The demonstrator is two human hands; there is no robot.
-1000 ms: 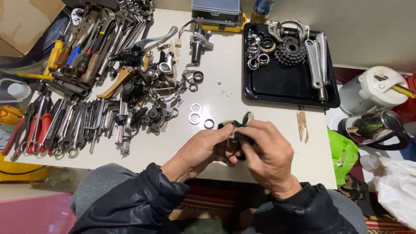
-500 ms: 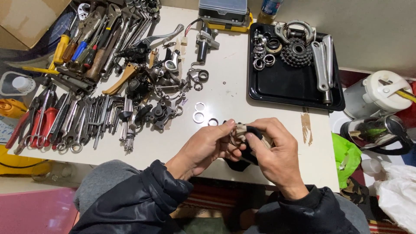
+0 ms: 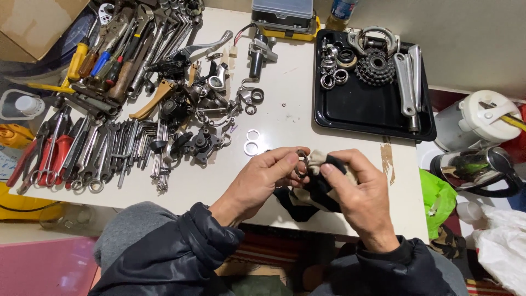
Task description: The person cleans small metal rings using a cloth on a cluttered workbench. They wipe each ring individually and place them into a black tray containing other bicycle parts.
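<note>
Both hands had dropped nearer the table edge, the left hand (image 3: 263, 178) pinching a small metal ring (image 3: 301, 162) while the right hand (image 3: 356, 189) gripped a grimy rag (image 3: 315, 189) against it, wiping seemingly unfinished.

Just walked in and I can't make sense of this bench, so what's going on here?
A person in a dark jacket sits at a white table. The left hand pinches a small metal ring, while the right hand presses a dirty rag against it. Two washers lie just beyond the hands. Wrenches and pliers crowd the left side, and a black tray at the far right holds a sprocket cluster and crank arms.
</note>
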